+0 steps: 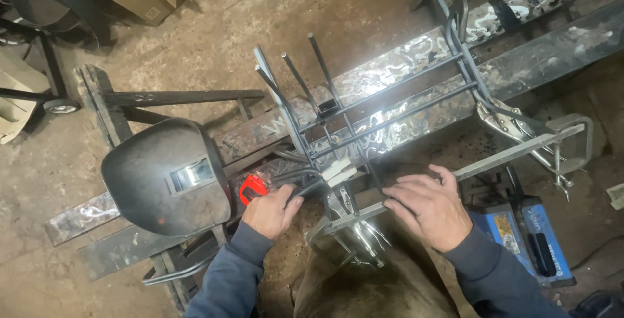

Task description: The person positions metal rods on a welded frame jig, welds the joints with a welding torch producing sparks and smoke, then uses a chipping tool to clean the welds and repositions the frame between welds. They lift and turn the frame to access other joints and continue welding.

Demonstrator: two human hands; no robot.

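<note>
Rod frame [364,107]: grey steel, lying across the desk [552,51] of long scorched metal beams, clamped at its right end by locking pliers [513,126]. Left hand [272,212]: fingers curled round a bent rod at the frame's near edge. Right hand [426,207]: spread flat, fingertips on a dark rod beside a flat bar [494,160]. Welding mask [166,178]: left end of desk, beside the left hand.

Bare hands, dark blue-grey sleeves [234,272]

One head-worn view looks steeply down, close over the metal frame [364,110].
</note>
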